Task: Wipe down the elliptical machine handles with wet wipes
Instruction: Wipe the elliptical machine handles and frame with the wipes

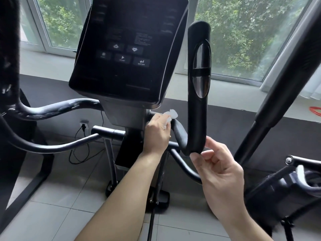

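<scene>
My left hand (157, 134) presses a crumpled white wet wipe (171, 116) against the inner end of the right fixed handle (180, 134), close to the console post. That black handle bends down, then rises as an upright grip (198, 108) with two silver sensor plates. My right hand (220, 169) touches the underside of the bend with its fingertips, fingers apart and nothing held. The left fixed handle (57, 110) curves away from the console and shows pale scuffed patches.
The dark console (128, 49) with arrow and enter buttons stands straight ahead. A long moving arm (281, 91) slants up on the right, another dark upright (8, 49) on the left. A power cord (79, 141) hangs from a wall socket. Grey floor tiles lie below, windows behind.
</scene>
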A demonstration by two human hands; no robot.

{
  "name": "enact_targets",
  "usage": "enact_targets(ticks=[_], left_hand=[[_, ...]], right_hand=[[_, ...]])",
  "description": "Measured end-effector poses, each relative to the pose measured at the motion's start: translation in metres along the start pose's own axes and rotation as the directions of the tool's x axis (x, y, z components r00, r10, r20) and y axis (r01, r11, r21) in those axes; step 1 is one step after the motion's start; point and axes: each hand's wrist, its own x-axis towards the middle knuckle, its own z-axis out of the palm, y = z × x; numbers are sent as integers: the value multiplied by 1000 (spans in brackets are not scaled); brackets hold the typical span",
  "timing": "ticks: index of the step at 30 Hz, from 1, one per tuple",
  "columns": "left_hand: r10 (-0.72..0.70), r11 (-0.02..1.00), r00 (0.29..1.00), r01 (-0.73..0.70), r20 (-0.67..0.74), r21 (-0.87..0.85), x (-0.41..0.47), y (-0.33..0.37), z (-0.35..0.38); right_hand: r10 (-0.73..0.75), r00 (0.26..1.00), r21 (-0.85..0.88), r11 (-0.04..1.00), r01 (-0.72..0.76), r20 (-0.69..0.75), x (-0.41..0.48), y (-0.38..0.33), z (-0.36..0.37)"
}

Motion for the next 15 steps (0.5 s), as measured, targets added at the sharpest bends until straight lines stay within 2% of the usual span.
enact_targets(ticks=[2,6,9,12,15], left_hand=[[25,996,997,-19,68,-89,-6,6,-4],[-27,961,988,68,155,-267,-15,10,-20],[-130,966,990,139,53,-218,-10,1,-19],[-302,943,951,289,-62,-168,2,-6,-4],[-263,958,963,253,-63,-132,5,0,3]], right_hand=[[-3,1000,10,1000,3,3,-1,1,1],[-19,1000,34,999,19,5,-1,3,2],[-28,1000,51,998,28,-3,0,3,4],[-24,1000,40,999,24,-5,0,3,5],[-10,1000,29,1000,10,0,0,2,4]])
